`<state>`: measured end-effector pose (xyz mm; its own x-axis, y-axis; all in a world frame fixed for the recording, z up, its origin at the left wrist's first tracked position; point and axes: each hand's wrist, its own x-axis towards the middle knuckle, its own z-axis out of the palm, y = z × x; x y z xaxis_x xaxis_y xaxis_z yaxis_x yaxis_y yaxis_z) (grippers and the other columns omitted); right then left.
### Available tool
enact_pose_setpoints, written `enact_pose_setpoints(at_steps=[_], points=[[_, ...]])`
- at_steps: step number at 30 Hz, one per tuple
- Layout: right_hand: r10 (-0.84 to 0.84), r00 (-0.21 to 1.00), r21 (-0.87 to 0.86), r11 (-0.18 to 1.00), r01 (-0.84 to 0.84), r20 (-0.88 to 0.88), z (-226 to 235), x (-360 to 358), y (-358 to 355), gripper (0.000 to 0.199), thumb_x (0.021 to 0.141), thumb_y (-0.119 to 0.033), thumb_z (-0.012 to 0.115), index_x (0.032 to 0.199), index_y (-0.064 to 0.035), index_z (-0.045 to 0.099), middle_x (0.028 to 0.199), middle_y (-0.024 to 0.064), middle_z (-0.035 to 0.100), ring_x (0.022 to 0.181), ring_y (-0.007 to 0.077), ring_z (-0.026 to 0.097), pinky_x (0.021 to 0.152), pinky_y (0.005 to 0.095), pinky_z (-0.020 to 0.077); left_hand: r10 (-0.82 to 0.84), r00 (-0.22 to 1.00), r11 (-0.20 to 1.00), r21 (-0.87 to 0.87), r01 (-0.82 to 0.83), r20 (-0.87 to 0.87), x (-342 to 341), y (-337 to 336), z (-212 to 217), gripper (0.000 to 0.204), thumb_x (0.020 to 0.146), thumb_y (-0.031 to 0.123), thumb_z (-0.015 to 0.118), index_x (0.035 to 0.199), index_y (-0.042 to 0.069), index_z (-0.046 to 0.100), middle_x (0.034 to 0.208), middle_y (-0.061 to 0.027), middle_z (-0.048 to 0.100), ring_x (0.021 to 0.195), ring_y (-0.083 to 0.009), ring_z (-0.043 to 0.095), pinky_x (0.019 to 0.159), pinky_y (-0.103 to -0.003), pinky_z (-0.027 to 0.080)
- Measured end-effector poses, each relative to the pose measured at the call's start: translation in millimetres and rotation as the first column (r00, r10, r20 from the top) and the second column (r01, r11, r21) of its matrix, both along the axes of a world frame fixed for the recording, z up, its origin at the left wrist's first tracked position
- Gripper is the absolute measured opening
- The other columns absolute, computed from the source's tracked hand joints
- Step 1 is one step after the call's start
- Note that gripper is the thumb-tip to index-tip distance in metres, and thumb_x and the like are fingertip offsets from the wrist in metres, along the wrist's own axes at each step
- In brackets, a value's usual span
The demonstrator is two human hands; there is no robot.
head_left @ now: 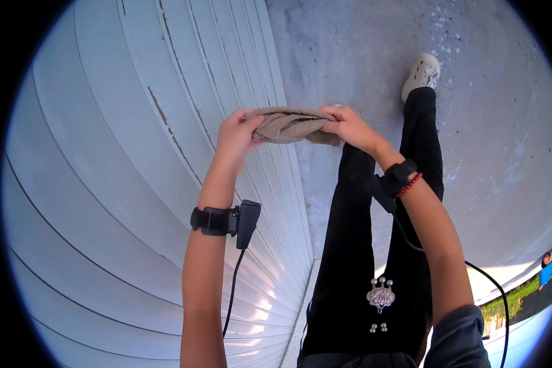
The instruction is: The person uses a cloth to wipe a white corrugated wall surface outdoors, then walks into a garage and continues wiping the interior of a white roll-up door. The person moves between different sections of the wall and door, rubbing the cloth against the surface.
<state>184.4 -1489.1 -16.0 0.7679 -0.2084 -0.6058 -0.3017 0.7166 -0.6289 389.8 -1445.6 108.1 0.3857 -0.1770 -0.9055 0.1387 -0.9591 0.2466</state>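
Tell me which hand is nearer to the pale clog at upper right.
Right. The right hand is below-left of the clog; the left hand is farther left, across the brown cloth.

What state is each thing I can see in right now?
Brown cloth: bunched, held at both ends
Left grip: closed on cloth
Right grip: closed on cloth
Wrist straps: fastened
Red bracelet: worn
Pale shoe: worn
Panelled wall: streaked dark in places
Floor: spotted with pale marks

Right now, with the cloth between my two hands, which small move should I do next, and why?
I would probably tuck in the loose end of the cloth with the right hand: it hangs below that hand, while the left hand grips the opposite side and the middle lies in uneven folds.
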Motion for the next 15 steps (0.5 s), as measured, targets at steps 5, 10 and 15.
enact_pose_setpoints(at_steps=[5, 10, 15], points=[[0.177, 0.981, 0.203, 0.966, -0.157, -0.084, 14, -8, -42, 0.026, 0.081, -0.017, 0.051, 0.101, -0.0058, 0.060, 0.083, 0.0031, 0.059, 0.078, 0.0126, 0.052, 0.073, 0.0266, 0.0414, -0.266, 0.962, 0.963, -0.021, 0.268, 0.061, -8, -6, -18, 0.019, 0.085, 0.016, 0.051, 0.095, 0.002, 0.057, 0.083, -0.0082, 0.059, 0.075, -0.0194, 0.058, 0.071, -0.030, 0.048], [0.381, 0.915, 0.166, 0.919, -0.359, -0.131, 17, -11, -63, 0.031, 0.084, -0.025, 0.047, 0.104, -0.0047, 0.059, 0.090, 0.0059, 0.060, 0.085, 0.0148, 0.053, 0.077, 0.0290, 0.0418, -0.506, 0.862, 0.862, -0.030, 0.506, -0.014, -16, -5, -39, 0.031, 0.082, 0.024, 0.058, 0.105, 0.004, 0.052, 0.097, -0.0126, 0.051, 0.085, -0.0227, 0.056, 0.076, -0.034, 0.046], [0.479, 0.867, 0.059, 0.878, -0.476, -0.139, 4, -15, -65, 0.038, 0.085, -0.032, 0.047, 0.106, -0.0023, 0.058, 0.096, 0.0108, 0.060, 0.090, 0.0198, 0.054, 0.080, 0.0326, 0.0416, -0.737, 0.670, 0.675, 0.043, 0.737, 0.083, -54, -20, -22, 0.037, 0.080, 0.017, 0.061, 0.109, 0.001, 0.044, 0.095, -0.0095, 0.053, 0.088, -0.0228, 0.057, 0.076, -0.035, 0.045]])
